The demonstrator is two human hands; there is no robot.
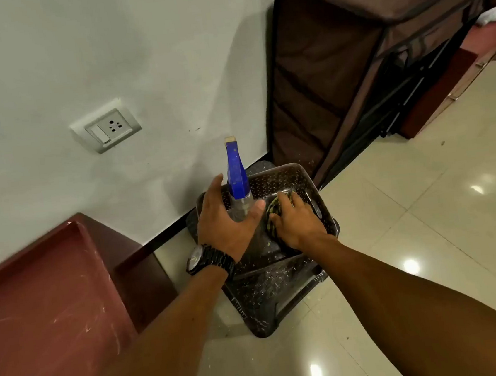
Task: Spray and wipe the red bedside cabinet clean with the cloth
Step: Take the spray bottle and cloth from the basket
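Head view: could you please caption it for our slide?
Left hand reaches the blue-topped clear spray bottle; right hand grasps the striped cloth.

Spray bottle with clear plastic body and deep blue trigger head (237, 173), pale tan nozzle tip. Folded cloth under my right hand (298, 224): dark with yellow-green stripes (274, 212). Perforated plastic basket (283, 276): dark brown-black, flecked white. Black metal-link wristwatch (208, 261) on my left wrist. Bedside cabinet top (47, 300): dull red, pale scuffs. Fabric wardrobe (319, 67): brown. Floor tiles (428, 230): glossy cream. Wall (103, 50): off-white; socket plate (106, 130) grey-white.
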